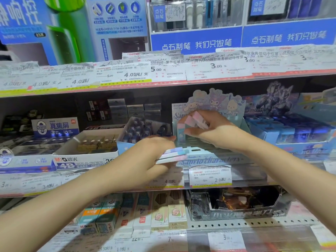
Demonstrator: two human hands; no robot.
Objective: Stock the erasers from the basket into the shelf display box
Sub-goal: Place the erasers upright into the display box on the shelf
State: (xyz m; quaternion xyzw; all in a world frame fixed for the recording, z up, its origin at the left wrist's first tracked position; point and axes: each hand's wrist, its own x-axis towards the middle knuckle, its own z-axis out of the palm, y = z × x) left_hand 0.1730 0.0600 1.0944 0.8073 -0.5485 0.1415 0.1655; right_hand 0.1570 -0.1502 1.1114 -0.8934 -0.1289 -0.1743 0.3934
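Erasers: a pastel stack (173, 155) gripped in the left hand (154, 151); two pink ones (195, 118) pinched by the right hand (216, 130) over the display box (209, 157).
Standing eraser (181, 133): upright inside the box.
Surface: shelf edge (109, 186) lined with price tags.
Room: stationery store shelving, other product boxes on both sides.

Display box (209, 157) open-topped; upright eraser (181, 133) blocks left end.
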